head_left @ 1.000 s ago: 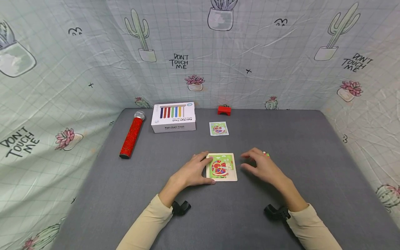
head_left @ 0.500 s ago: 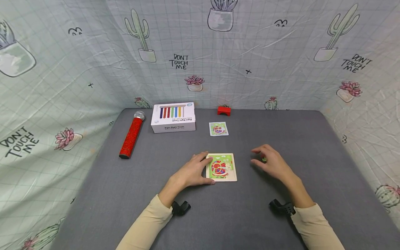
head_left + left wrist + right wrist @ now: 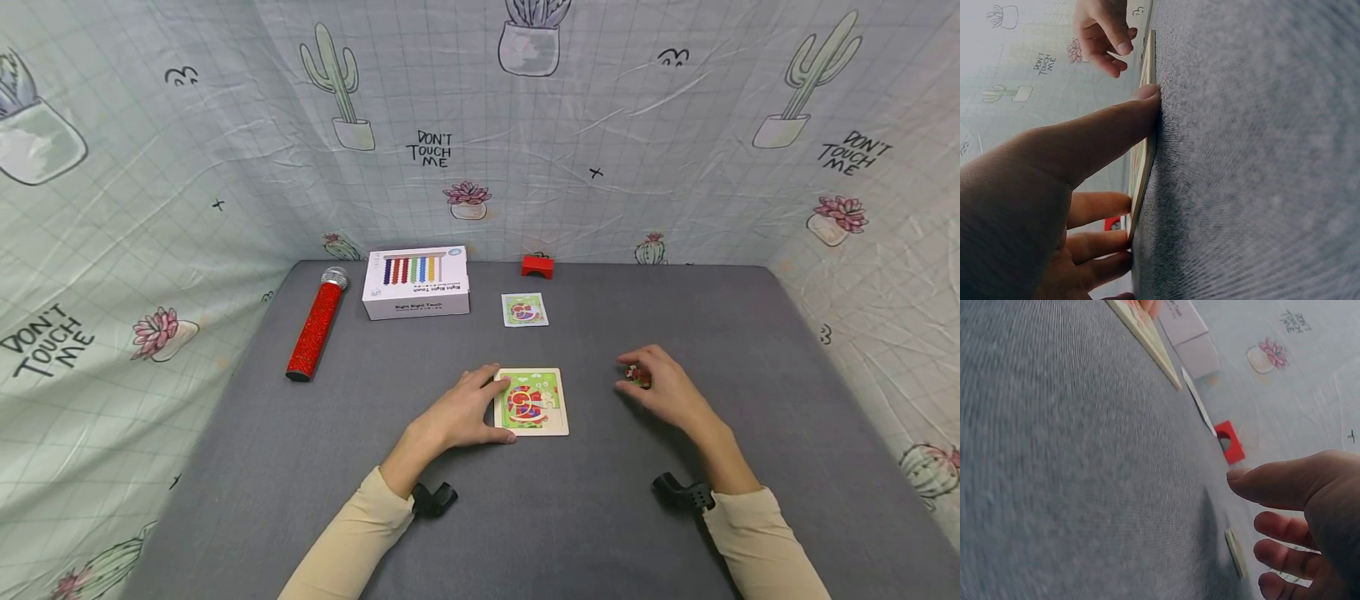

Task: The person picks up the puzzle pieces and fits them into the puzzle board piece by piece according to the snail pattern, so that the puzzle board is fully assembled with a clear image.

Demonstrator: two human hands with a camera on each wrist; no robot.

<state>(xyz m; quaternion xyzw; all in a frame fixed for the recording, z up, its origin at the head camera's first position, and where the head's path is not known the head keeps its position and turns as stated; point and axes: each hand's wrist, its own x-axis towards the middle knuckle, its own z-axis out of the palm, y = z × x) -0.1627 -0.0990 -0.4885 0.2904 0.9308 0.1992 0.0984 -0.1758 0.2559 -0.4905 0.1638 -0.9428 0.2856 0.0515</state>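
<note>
A square wooden jigsaw puzzle (image 3: 536, 404) with a green scene and a red and blue figure lies flat on the grey table. Bare pale wood shows at its lower right. My left hand (image 3: 457, 412) holds the board's left side, thumb at the near edge and fingers toward the far edge. To the right, my right hand (image 3: 667, 392) hovers with fingers spread loosely around a small red and green puzzle piece (image 3: 637, 376). In the right wrist view this piece (image 3: 1235, 553) lies on the table, apart from the thumb and fingertips.
Behind the board lies a small picture card (image 3: 525, 309), with a red arched block (image 3: 537, 266) farther back. A white box (image 3: 417, 283) and a red glittery microphone (image 3: 318, 325) lie at the back left. A printed curtain (image 3: 600, 125) rises behind the table (image 3: 570, 533).
My right hand has moved rightward, away from the board, and the small piece now shows between its thumb and fingers. My left hand and the board have stayed in place.
</note>
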